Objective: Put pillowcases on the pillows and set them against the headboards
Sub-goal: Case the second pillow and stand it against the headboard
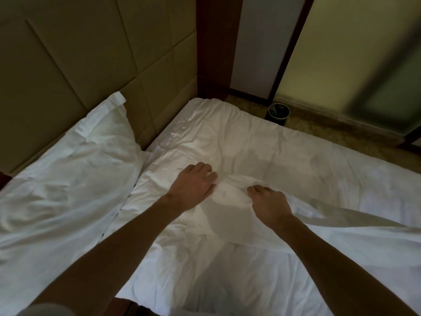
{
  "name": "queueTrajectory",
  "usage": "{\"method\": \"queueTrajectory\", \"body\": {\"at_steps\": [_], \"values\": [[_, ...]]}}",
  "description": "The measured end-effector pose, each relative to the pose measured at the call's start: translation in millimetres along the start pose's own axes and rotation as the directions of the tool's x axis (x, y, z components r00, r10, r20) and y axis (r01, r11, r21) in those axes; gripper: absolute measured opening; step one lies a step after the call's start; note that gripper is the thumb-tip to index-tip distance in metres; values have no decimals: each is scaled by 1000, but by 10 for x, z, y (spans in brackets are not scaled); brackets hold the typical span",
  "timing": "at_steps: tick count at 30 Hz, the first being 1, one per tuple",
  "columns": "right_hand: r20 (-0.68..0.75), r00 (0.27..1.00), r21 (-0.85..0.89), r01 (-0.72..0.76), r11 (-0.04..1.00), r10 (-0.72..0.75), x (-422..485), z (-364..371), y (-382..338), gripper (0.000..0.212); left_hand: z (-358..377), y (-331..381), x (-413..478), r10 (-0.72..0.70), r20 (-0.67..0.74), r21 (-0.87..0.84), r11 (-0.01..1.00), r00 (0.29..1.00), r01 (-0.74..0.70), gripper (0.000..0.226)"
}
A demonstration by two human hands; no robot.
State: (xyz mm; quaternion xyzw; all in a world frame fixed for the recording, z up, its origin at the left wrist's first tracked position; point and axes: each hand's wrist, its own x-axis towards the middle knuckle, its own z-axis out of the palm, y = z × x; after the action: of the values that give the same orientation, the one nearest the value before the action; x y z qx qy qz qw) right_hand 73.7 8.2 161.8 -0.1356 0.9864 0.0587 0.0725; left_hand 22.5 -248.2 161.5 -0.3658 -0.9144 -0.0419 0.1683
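Note:
A white pillow (182, 153) lies flat on the bed, its far end near the padded headboard (91, 53). My left hand (193, 185) rests palm down on it, fingers curled at a fold of white pillowcase (227, 215). My right hand (268, 204) is shut on that thin pillowcase cloth, lifting its edge, which stretches away to the right. A second pillow (68, 179) in a white case lies at the left, its top corner leaning on the headboard.
The white bed sheet (319, 160) covers the mattress to the right. A dark round waste bin (278, 114) stands on the floor beyond the bed's far corner, beside a dark wooden post (214, 53) and frosted glass panels (341, 53).

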Motion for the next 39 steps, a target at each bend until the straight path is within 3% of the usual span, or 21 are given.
{"method": "queueTrajectory", "body": {"at_steps": [5,9,11,15,19,24,28,33,36,39], "values": [[-65,998,134,14,991,-6,-174,41,168,40,259,345,366,-72,229,42,997,971,64,53],[-70,993,-3,-98,995,98,-467,106,410,63,463,572,434,-63,353,75,996,933,39,55],[-38,983,-37,-181,983,180,-649,182,529,67,509,589,464,-63,311,66,997,948,44,47],[-25,950,-43,-312,949,312,-925,351,671,50,557,653,596,29,252,22,999,967,-36,37],[-46,920,7,-389,921,389,-1066,385,664,35,593,932,716,174,208,-88,983,962,-159,49],[-26,897,53,-439,897,441,-1383,349,795,46,589,1401,892,313,212,-162,945,926,-283,65],[-7,858,-38,-513,858,513,-1723,383,1142,60,640,1743,1047,311,255,-139,949,916,-284,66],[-11,878,-114,-477,871,479,-1946,467,1506,32,698,1861,1197,294,299,-125,955,908,-268,57],[-41,890,-113,-457,882,455,-1861,515,1630,27,736,1790,1232,249,343,-94,968,906,-231,59],[-147,906,-117,-414,903,397,-1683,511,1719,27,784,1746,1295,245,290,-113,969,925,-222,61]]}}
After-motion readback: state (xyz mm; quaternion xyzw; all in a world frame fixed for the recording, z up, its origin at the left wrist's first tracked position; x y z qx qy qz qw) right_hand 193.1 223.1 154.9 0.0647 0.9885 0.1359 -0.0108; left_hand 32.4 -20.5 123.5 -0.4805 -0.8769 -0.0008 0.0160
